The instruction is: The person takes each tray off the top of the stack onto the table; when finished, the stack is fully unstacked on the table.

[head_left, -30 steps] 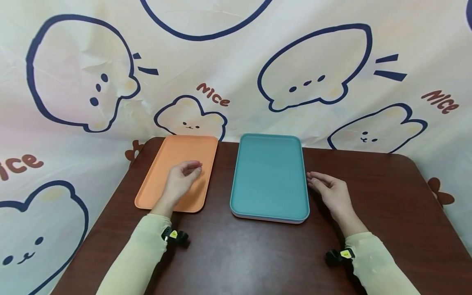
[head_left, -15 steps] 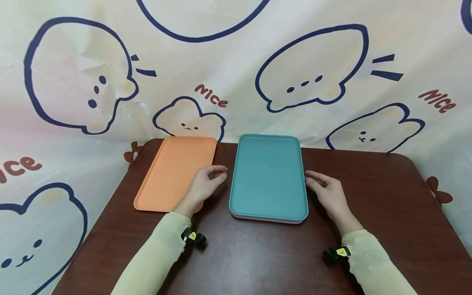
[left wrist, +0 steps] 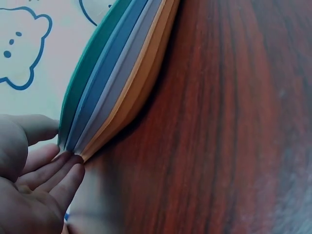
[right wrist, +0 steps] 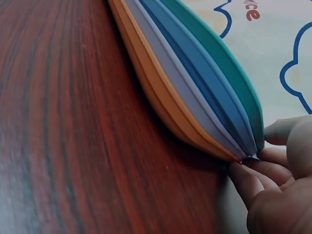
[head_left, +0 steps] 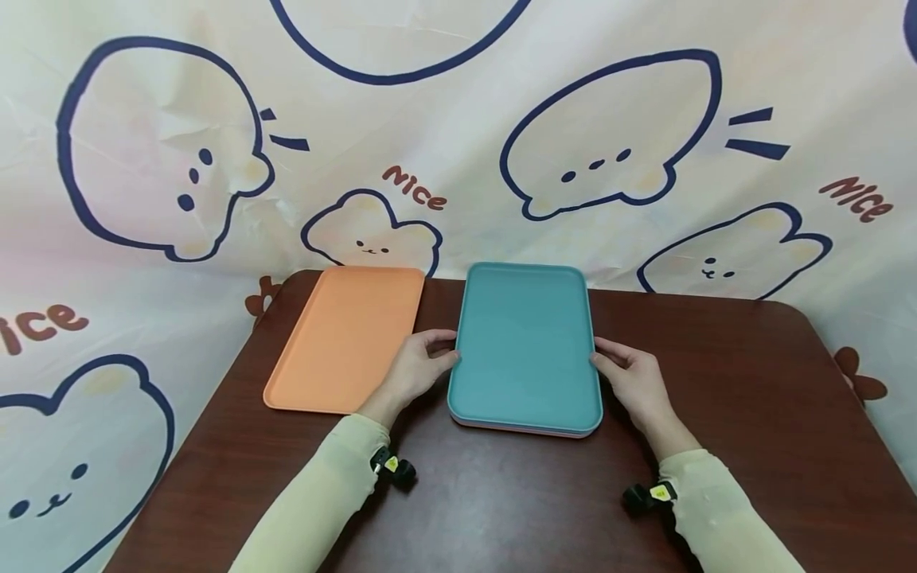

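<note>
A stack of several trays [head_left: 526, 350] lies in the middle of the brown table [head_left: 723, 390], with a teal tray on top. The wrist views show blue, pale grey and orange rims under the teal one [left wrist: 112, 83] [right wrist: 195, 83]. My left hand [head_left: 433, 358] holds the stack's left edge, thumb [left wrist: 29, 127] on the teal rim and fingertips [left wrist: 68, 168] at the bottom rim. On the opposite edge my right hand [head_left: 612, 362] pinches the same way, thumb [right wrist: 287, 130] above and fingers [right wrist: 248, 178] below.
A single orange tray [head_left: 347, 334] lies flat to the left of the stack, near the table's far left corner. A cartoon-print cloth [head_left: 458, 135] hangs behind and around the table. Bare table shows to the right and front.
My left hand has left the orange tray, moved right and taken the stack's left edge. My right hand has closed in on the right edge.
</note>
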`<action>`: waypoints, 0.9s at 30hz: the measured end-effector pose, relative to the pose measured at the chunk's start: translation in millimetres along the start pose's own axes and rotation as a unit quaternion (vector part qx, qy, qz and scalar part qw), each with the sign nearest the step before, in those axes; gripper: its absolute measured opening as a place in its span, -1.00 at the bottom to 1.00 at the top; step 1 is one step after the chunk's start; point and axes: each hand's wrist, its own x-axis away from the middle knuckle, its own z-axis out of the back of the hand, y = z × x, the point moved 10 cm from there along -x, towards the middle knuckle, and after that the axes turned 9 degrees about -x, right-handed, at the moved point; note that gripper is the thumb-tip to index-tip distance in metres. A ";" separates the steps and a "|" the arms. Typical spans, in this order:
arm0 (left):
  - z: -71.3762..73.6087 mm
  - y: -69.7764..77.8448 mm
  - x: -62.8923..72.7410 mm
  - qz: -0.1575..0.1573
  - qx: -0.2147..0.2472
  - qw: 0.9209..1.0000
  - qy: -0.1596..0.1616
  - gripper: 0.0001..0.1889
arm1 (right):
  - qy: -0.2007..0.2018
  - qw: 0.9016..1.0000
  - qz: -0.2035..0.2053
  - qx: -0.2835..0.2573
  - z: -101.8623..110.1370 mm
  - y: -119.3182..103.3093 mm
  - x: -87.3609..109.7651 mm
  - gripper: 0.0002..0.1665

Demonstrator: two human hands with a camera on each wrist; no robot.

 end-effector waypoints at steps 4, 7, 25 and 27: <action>-1.0 1.7 -0.1 -0.002 -0.007 1.000 0.002 -0.55 | 0.006 1.000 0.003 0.000 0.8 -0.3 0.1 -0.44; -0.2 2.5 0.3 -0.003 -0.016 1.000 0.005 -0.56 | 0.010 1.000 0.003 -0.001 0.6 -0.6 -0.3 -0.45; 26.7 -10.4 9.2 0.003 -0.032 0.999 0.020 -0.57 | -0.008 1.000 0.017 -0.020 -29.4 -4.0 -5.2 -0.48; 32.9 -12.1 10.8 -0.001 -0.038 0.999 0.025 -0.57 | -0.008 1.000 0.017 -0.022 -35.5 -5.8 -6.0 -0.49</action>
